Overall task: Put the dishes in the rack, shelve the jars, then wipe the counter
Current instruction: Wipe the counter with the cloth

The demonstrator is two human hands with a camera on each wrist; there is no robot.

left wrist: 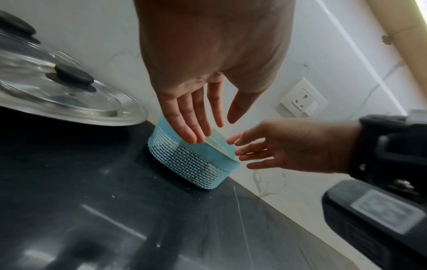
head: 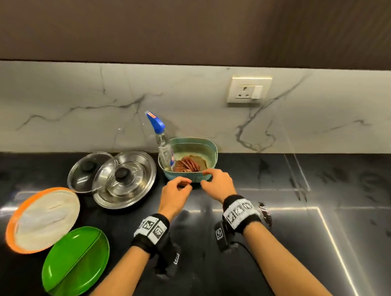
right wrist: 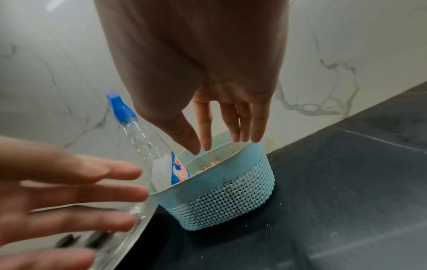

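A teal mesh basket [head: 177, 174] stands on the black counter [head: 287, 233] by the marble wall. Inside it lean a clear bottle with a blue cap [head: 164, 150] and some reddish-brown cloth-like pieces [head: 190, 163]. My left hand [head: 177, 190] and right hand [head: 215, 181] are both at the basket's near rim. In the left wrist view my left hand [left wrist: 196, 118] has straight fingers over the basket [left wrist: 191, 160]. In the right wrist view my right hand [right wrist: 221, 131] hovers, fingers spread, over the basket [right wrist: 226, 201] next to the bottle [right wrist: 138, 135]. Neither hand holds anything.
Left of the basket lie a glass lid [head: 87, 171] and a steel lid [head: 124, 177], both with black knobs. Nearer lie an orange-rimmed plate [head: 43, 218] and a green divided plate [head: 75, 261]. A wall socket [head: 248, 90] sits above. A small dark object [head: 265, 214] lies by my right wrist.
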